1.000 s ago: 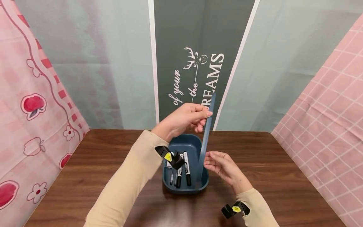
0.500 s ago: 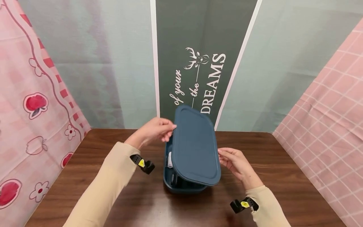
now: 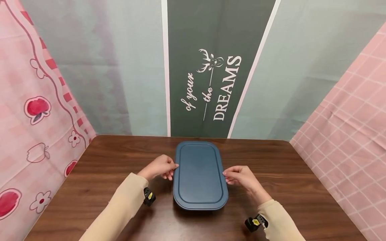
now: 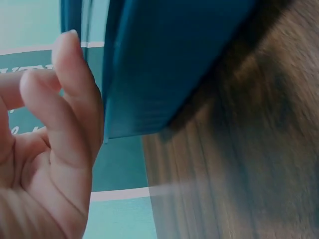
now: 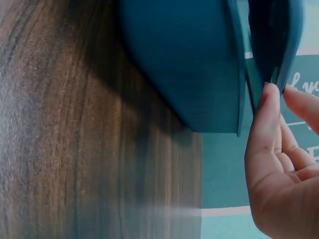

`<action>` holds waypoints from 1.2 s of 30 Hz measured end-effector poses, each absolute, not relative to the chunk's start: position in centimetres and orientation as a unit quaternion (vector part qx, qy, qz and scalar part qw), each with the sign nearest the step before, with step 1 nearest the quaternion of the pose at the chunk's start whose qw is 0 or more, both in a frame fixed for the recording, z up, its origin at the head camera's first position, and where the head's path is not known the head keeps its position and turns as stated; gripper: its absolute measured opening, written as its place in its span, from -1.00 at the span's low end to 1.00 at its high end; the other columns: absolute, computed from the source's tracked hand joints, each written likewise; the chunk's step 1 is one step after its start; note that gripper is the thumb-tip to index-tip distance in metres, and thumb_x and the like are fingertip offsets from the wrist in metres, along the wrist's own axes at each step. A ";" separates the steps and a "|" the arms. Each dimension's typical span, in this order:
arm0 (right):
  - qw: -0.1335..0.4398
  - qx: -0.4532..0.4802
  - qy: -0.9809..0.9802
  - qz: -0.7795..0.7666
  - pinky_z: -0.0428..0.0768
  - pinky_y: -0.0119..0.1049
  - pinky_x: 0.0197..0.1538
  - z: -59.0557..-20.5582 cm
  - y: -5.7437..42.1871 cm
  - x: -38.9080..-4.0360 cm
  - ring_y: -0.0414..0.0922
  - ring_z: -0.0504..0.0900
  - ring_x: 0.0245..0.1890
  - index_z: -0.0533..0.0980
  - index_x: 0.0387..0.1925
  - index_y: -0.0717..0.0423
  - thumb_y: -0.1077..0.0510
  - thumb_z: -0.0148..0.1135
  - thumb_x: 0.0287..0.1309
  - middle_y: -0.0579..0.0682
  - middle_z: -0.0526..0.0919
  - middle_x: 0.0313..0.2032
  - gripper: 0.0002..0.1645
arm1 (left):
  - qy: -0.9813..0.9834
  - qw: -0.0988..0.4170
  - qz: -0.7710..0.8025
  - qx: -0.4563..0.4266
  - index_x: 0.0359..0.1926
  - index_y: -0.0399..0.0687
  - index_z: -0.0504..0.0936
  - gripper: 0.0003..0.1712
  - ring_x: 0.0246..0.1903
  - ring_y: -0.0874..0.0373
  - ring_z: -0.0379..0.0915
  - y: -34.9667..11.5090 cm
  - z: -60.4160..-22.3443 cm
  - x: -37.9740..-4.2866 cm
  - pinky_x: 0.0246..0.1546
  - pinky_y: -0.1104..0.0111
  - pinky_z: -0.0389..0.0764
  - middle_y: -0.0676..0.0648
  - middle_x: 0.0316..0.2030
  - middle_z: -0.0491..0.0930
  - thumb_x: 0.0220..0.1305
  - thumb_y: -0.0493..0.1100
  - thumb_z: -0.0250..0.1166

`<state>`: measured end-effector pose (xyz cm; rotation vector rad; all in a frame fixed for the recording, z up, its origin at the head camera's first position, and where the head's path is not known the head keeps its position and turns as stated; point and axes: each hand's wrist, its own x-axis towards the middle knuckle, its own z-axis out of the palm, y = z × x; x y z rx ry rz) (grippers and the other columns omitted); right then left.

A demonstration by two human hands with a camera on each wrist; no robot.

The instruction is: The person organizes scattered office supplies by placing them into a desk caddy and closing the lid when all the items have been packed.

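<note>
A blue rectangular lid (image 3: 199, 174) with rounded corners lies level over a matching blue box (image 5: 184, 64). In both wrist views a narrow gap shows between the lid's rim and the box's top edge. My left hand (image 3: 161, 166) pinches the lid's left edge between thumb and fingers. On the opposite side, my right hand (image 3: 241, 176) pinches the right edge. From the head view the lid covers the box almost wholly, so its contents are hidden.
The box stands on a brown wood-grain table (image 3: 126, 157). Behind the table hangs a green cloth (image 3: 193, 33) with white lettering. Pink patterned cloths (image 3: 39, 83) rise at both sides.
The lid has swung from nearly upright, through a tilt, to level over the box. The pens and markers seen inside are now covered. My left hand has moved down and left.
</note>
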<state>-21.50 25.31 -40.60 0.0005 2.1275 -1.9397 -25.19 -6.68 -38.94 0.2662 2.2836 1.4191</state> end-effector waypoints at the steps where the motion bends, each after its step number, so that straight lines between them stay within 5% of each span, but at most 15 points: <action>1: 0.125 -0.004 0.742 -0.658 0.64 -0.38 -0.42 -40.7 25.3 -21.5 -0.24 0.63 -0.58 0.58 -0.30 0.52 0.38 0.22 0.11 -0.02 0.65 -0.56 -0.82 | 0.832 0.211 0.503 0.095 -0.53 -0.30 0.51 -0.72 -0.76 0.26 0.44 -6.5 -39.0 -25.2 -0.73 0.52 0.43 -0.03 -0.72 0.44 0.31 -0.24 0.17; 6: 0.091 -0.025 0.792 -0.603 0.67 -0.26 -0.41 -40.9 24.8 -22.0 -0.20 0.61 -0.59 0.53 -0.28 0.63 0.36 0.23 0.09 0.05 0.64 -0.55 -0.72 | 0.869 0.183 0.451 0.093 -0.56 -0.24 0.49 -0.71 -0.78 0.23 0.46 -6.0 -39.0 -25.2 -0.72 0.46 0.50 -0.06 -0.71 0.46 0.29 -0.21 0.21; 17: 0.056 0.005 0.830 -0.555 0.66 -0.18 -0.42 -41.3 23.5 -23.1 -0.16 0.58 -0.61 0.58 -0.37 0.51 0.36 0.23 0.09 0.05 0.61 -0.60 -0.82 | 0.900 0.148 0.401 0.083 -0.56 -0.17 0.46 -0.68 -0.70 0.05 0.55 -5.5 -39.5 -25.9 -0.60 0.24 0.62 -0.08 -0.69 0.47 0.32 -0.14 0.18; 27: 0.032 -0.003 0.860 -0.510 0.66 -0.16 -0.39 -41.2 23.5 -23.8 -0.06 0.62 -0.56 0.59 -0.29 0.45 0.31 0.21 0.14 0.10 0.64 -0.52 -0.80 | 0.928 0.090 0.350 0.095 -0.49 -0.20 0.49 -0.69 -0.69 0.05 0.51 -5.1 -40.2 -26.3 -0.62 0.26 0.57 -0.13 -0.66 0.52 0.32 -0.09 0.18; 29: -0.008 -0.035 0.893 -0.448 0.65 -0.09 -0.30 -41.1 23.4 -24.1 0.01 0.67 -0.42 0.60 -0.18 0.38 0.25 0.21 0.19 0.15 0.68 -0.39 -0.75 | 0.950 0.050 0.288 0.111 -0.33 -0.29 0.52 -0.67 -0.58 -0.02 0.55 -4.8 -40.4 -26.3 -0.56 0.22 0.57 -0.19 -0.52 0.57 0.33 -0.04 0.16; 32: -0.074 -0.107 0.936 -0.326 0.58 -0.01 -0.05 -41.0 23.0 -25.0 0.09 0.62 -0.08 0.55 0.04 0.32 0.15 0.13 0.29 0.20 0.64 -0.07 -0.61 | 0.968 -0.002 0.202 0.147 0.07 -0.42 0.44 -0.46 -0.07 -0.17 0.52 -4.3 -40.8 -26.7 -0.13 0.09 0.56 -0.35 -0.07 0.53 0.38 0.02 0.08; 36: -0.089 -0.205 0.949 -0.220 0.30 0.03 0.26 -41.2 22.1 -26.5 0.11 0.28 0.30 0.34 0.26 0.34 0.06 0.02 0.37 0.22 0.36 0.26 -0.44 | 0.960 -0.017 0.171 0.220 0.37 -0.39 0.13 -0.28 0.39 -0.15 -0.08 -3.5 -41.1 -27.6 0.34 0.03 0.04 -0.32 0.38 0.08 0.44 0.07 -0.04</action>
